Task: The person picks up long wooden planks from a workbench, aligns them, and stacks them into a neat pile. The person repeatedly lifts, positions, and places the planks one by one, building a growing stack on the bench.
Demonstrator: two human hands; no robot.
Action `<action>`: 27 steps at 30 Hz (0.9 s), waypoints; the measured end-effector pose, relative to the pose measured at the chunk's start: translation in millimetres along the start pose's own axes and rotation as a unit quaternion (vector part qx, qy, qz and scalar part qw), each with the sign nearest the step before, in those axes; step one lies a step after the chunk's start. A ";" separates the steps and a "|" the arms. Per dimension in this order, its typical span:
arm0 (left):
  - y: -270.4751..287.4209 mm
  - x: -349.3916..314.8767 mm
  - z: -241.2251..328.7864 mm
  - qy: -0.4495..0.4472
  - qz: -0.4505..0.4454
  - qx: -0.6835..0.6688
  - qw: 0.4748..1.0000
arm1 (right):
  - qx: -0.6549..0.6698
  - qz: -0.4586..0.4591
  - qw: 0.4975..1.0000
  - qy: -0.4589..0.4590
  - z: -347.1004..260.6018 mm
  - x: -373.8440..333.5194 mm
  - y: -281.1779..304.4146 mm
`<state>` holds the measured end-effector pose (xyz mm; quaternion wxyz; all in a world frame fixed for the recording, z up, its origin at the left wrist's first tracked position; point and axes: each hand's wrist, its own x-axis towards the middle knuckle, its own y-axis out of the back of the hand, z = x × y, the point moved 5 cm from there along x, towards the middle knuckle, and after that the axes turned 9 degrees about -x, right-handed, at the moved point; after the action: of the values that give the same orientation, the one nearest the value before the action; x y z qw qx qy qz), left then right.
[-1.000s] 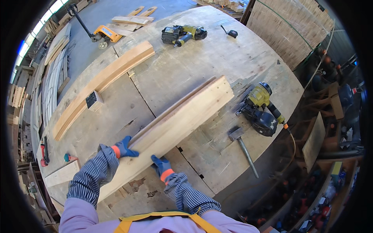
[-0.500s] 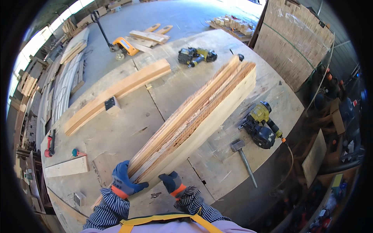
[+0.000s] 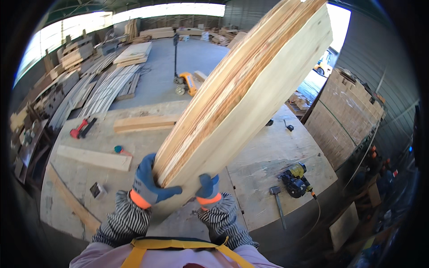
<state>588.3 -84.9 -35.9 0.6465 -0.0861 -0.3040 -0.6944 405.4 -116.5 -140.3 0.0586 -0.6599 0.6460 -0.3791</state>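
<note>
Your left hand (image 3: pixel 147 185) and right hand (image 3: pixel 208 187), both in blue gloves with orange cuffs, are clamped on the near end of a long bundle of planks (image 3: pixel 250 94). The left wraps its left edge, the right grips the lower corner, and the two sit a little apart across the width. The bundle rises steeply up and away from your hands, its far end high above them toward the roof light. Judge it heavy and stiff: several long boards lying together, rough-sawn, so the gloves should bite well, but the layers may slide on one another if your squeeze slackens. With all the length above your grip, the top will want to swing or topple — a hold at the very end gives you little leverage, and one hand further up the edge would likely steady it better. Below your hands lies the plywood work table (image 3: pixel 268 152); to your right on it are a yellow nail gun (image 3: pixel 296 178) and a hammer (image 3: pixel 278 203), to your left a short board (image 3: pixel 94 157) — all well apart from the bundle.
</note>
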 end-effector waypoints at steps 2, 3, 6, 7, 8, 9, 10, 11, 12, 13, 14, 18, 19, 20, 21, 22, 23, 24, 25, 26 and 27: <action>34.4 -10.0 8.1 -0.018 0.021 -0.044 0.999 | -0.105 -0.015 0.994 0.013 -18.5 2.5 -38.3; 50.5 -13.5 15.3 -0.023 0.033 -0.043 0.998 | -0.121 -0.022 0.992 0.032 -25.4 6.1 -57.2; 88.4 -12.4 55.1 -0.062 0.094 -0.081 0.990 | -0.247 -0.080 0.962 0.084 -65.2 25.6 -111.2; 95.9 -8.8 69.7 -0.070 0.092 -0.027 0.993 | -0.257 -0.109 0.952 0.126 -61.1 33.9 -106.8; 90.4 -0.8 72.0 -0.050 0.091 -0.077 0.992 | -0.282 -0.131 0.935 0.171 -63.0 43.1 -92.9; 93.8 3.4 74.0 -0.080 0.100 -0.075 0.989 | -0.291 -0.162 0.919 0.213 -61.7 52.1 -89.5; 102.4 4.2 75.6 -0.122 0.120 -0.057 0.984 | -0.340 -0.185 0.877 0.285 -72.9 56.3 -102.9; 98.6 7.2 76.6 -0.084 0.115 -0.076 0.987 | -0.409 -0.200 0.813 0.362 -100.7 63.1 -110.0; 106.8 1.5 77.4 -0.072 0.120 -0.108 0.984 | -0.439 -0.218 0.753 0.439 -110.3 67.8 -130.2; 108.2 1.6 75.5 -0.066 0.120 -0.155 0.978 | -0.448 -0.231 0.712 0.489 -112.1 68.9 -139.4; 107.5 0.4 77.8 -0.047 0.126 -0.174 0.976 | -0.454 -0.239 0.668 0.539 -114.3 69.3 -146.1; 94.2 5.1 67.1 -0.044 0.121 -0.234 0.964 | -0.476 -0.254 0.648 0.537 -117.4 71.3 -152.6; 91.5 5.3 57.4 -0.056 0.119 -0.240 0.962 | -0.472 -0.254 0.676 0.505 -114.4 71.8 -151.7; 89.7 2.5 53.9 -0.058 0.125 -0.206 0.969 | -0.467 -0.250 0.711 0.462 -110.9 72.7 -150.6; 86.1 -1.7 53.0 -0.061 0.129 -0.176 0.974 | -0.464 -0.244 0.744 0.415 -110.3 72.6 -148.4; 88.0 -8.3 51.7 -0.059 0.138 -0.133 0.980 | -0.443 -0.236 0.783 0.367 -101.8 70.5 -149.0; 89.7 -12.5 49.4 -0.054 0.143 -0.129 0.980 | -0.424 -0.230 0.815 0.322 -95.2 67.4 -150.1; 91.4 -17.0 49.8 -0.051 0.150 -0.130 0.979 | -0.410 -0.226 0.837 0.284 -93.3 61.7 -153.9; 90.5 -18.9 47.8 -0.049 0.153 -0.135 0.978 | -0.403 -0.218 0.853 0.251 -93.2 58.9 -153.7; 91.0 -22.1 47.0 -0.040 0.138 -0.138 0.980 | -0.395 -0.211 0.866 0.222 -93.4 54.2 -153.7; 88.2 -24.4 42.2 -0.028 0.129 -0.142 0.981 | -0.398 -0.202 0.872 0.198 -96.7 51.0 -149.9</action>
<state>664.2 -39.9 12.8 0.7026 -0.2354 -0.2067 -0.6389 464.6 -98.6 34.6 -0.4163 -0.6545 0.5930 -0.2159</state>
